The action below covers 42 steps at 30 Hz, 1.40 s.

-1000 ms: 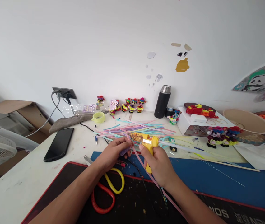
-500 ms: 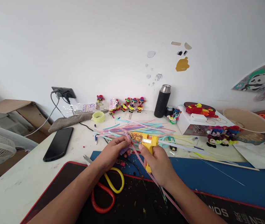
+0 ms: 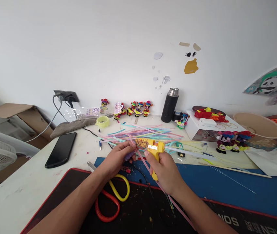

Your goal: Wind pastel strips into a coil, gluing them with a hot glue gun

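My right hand [image 3: 166, 170] is wrapped round the handle of a yellow hot glue gun [image 3: 161, 147]. Its nozzle end, caked with brownish residue, points left toward my left hand [image 3: 119, 157]. Between the closed fingers of that left hand is a pink pipe cleaner [image 3: 142, 158], which slants down past the glue gun to the lower right. A lilac fuzzy piece [image 3: 129, 157] shows under the same fingers, partly hidden. Scissors [image 3: 129, 188] with one red and one yellow handle lie beneath my left forearm.
Many pastel pipe cleaners [image 3: 143, 134] lie behind my hands. A phone [image 3: 61, 150] and a yellow tape roll [image 3: 102, 122] are at left. Several small figures [image 3: 138, 110] and a black flask [image 3: 169, 107] stand by the wall. At right are a white box [image 3: 189, 130] and a beige bowl [image 3: 272, 128].
Almost nothing differs. The glue gun has shifted very slightly left, its nozzle end still close to my left fingers; both hands keep their grip.
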### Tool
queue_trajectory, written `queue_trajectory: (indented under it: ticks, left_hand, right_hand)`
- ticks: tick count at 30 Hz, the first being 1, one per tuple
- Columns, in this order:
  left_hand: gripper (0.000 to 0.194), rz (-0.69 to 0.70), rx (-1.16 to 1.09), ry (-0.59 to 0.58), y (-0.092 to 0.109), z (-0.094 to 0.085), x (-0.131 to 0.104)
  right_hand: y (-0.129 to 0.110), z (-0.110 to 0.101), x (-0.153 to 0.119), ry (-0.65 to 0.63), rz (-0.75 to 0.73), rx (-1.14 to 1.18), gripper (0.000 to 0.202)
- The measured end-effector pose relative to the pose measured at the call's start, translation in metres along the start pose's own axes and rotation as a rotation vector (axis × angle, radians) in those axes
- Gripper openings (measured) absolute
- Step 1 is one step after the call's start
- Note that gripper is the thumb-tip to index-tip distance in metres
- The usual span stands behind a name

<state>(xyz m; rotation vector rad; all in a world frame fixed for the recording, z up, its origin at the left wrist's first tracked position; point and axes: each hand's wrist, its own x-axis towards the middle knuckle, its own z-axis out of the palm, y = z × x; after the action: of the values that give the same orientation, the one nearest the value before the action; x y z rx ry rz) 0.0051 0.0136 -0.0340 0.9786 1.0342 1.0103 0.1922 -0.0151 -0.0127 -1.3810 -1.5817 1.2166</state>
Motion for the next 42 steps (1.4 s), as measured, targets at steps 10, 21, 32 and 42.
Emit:
queue_trajectory:
  ticks: [10, 21, 32, 42]
  left_hand:
    - [0.033, 0.004, -0.015, 0.012, -0.0002, -0.0002, 0.0013]
    - [0.033, 0.026, -0.019, 0.018, -0.0007, 0.0, 0.001]
    - [0.033, 0.009, -0.001, 0.019, -0.0002, 0.0006, 0.0002]
    - [0.031, 0.037, -0.016, 0.01, -0.0021, -0.0004, 0.0016]
  right_hand:
    - [-0.0015, -0.0013, 0.0001, 0.005, -0.007, -0.031, 0.05]
    - [-0.0024, -0.0013, -0.0001, 0.006, -0.027, -0.054, 0.05]
    - [-0.0022, -0.0012, -0.0005, 0.005, -0.035, -0.063, 0.05]
    - [-0.003, -0.0017, -0.001, 0.0, -0.036, -0.096, 0.051]
